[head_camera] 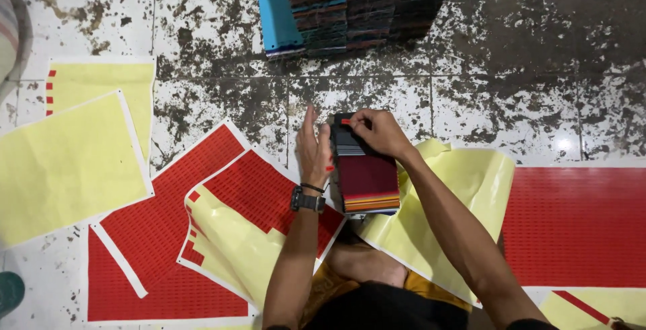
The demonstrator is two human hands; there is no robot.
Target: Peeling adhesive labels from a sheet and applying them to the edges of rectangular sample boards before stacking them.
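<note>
A thick stack of coloured cards (pixel 367 178), dark red on top with orange and multicoloured edges, rests in front of me on the floor. My right hand (pixel 377 131) presses a small red sticker (pixel 345 121) onto the stack's far black end. My left hand (pixel 313 148) stands flat and upright against the stack's left side, fingers straight, with another small red sticker on a fingertip. A black watch and a thin band sit on that wrist.
Red sticker sheets (pixel 161 236), (pixel 579 226) and peeled yellow backing sheets (pixel 67 162), (pixel 464 189) lie around me on the stained tile floor (pixel 511 88). A big pile of coloured card stacks (pixel 356 7) stands at the far edge. A teal shoe (pixel 10 293) shows at lower left.
</note>
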